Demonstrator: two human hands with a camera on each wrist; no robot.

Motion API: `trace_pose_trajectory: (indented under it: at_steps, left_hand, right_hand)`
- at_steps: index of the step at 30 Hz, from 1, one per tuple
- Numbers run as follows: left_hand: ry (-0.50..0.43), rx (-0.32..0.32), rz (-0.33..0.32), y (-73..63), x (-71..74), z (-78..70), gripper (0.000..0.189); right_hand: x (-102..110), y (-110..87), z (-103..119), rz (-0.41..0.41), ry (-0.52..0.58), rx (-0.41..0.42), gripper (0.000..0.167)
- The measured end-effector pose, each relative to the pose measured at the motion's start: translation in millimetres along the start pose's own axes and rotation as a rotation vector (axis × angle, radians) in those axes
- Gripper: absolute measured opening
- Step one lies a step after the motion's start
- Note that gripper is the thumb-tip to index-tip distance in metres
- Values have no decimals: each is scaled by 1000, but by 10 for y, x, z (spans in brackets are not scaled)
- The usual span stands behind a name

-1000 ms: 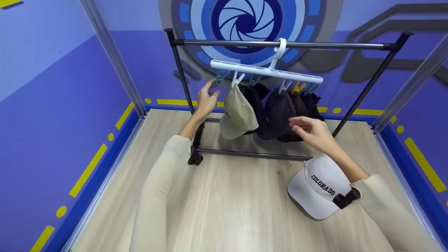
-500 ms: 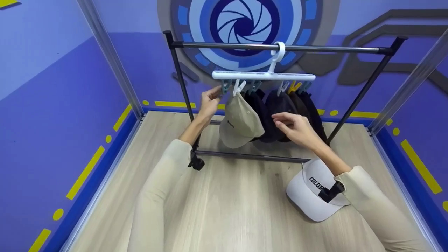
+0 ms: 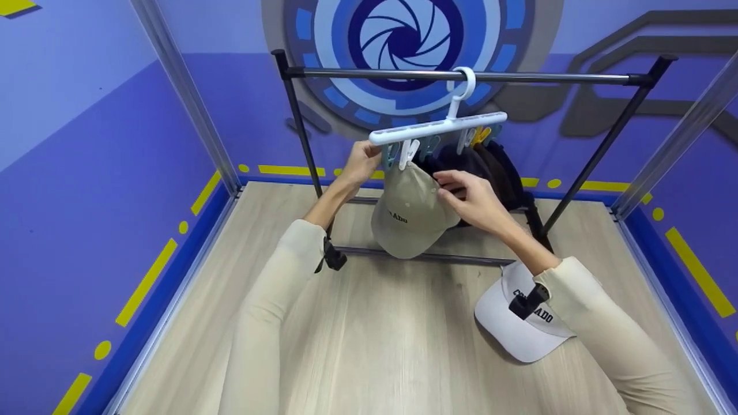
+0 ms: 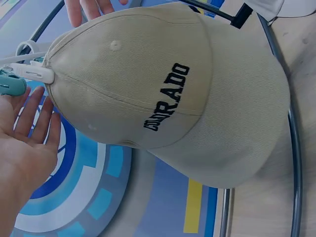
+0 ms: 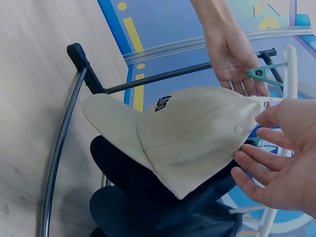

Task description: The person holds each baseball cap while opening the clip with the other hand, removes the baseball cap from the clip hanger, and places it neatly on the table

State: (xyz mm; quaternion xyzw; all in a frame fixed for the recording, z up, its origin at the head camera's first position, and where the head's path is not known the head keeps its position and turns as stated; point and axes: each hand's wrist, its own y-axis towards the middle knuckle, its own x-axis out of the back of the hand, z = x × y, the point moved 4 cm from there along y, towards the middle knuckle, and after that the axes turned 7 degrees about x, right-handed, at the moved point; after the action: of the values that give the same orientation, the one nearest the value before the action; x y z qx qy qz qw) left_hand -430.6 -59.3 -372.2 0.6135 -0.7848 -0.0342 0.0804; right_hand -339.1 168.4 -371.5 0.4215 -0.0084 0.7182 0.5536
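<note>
A beige baseball cap (image 3: pixel 412 202) lettered COLORADO hangs from a white clothespin (image 3: pixel 409 154) on the white hanger (image 3: pixel 438 128). My left hand (image 3: pixel 364 163) is at the hanger's left end, beside a green clothespin (image 5: pixel 264 74). Its fingers (image 4: pixel 37 118) are extended next to the cap's crown in the left wrist view. My right hand (image 3: pixel 473 199) is at the cap's other side, fingers loosely bent with the fingertips right at the crown. Several dark caps (image 3: pixel 499 167) hang behind, partly hidden by the beige cap and my right hand.
The hanger hooks over the top bar (image 3: pixel 548 78) of a black-framed rack. A white COLORADO cap (image 3: pixel 513 325) lies on the wood-look surface at right, partly under my right forearm. More clothespins, one of them yellow (image 3: pixel 479 136), hold the dark caps. Patterned blue walls stand around.
The hanger has swivelled, its left end coming nearer to me, and the beige cap has turned to face forward. My left hand moved right with it; my right hand moved left to the cap.
</note>
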Motion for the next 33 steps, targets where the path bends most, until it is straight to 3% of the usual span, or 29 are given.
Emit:
trace_pose_trajectory:
  at_steps: [5, 10, 16, 22, 25, 33]
  left_hand:
    - [-6, -3, 75, 29, -30, -51, 12]
    - [-81, 54, 128, 53, -83, -59, 33]
    - [-122, 88, 217, 69, -164, -87, 41]
    - [-189, 60, 283, 76, -213, -140, 20]
    - [-191, 39, 298, 70, -225, -151, 11]
    - [-214, 17, 267, 61, -218, -136, 16]
  right_hand:
    - [-42, 54, 34, -18, -6, 15, 33]
    - [-86, 109, 58, -29, -14, 13, 32]
    - [-146, 154, 91, -42, -37, -3, 31]
    - [-182, 200, 120, -83, -26, -18, 27]
    - [-212, 218, 118, -99, -9, -28, 26]
    - [-293, 243, 99, -106, 21, -73, 19]
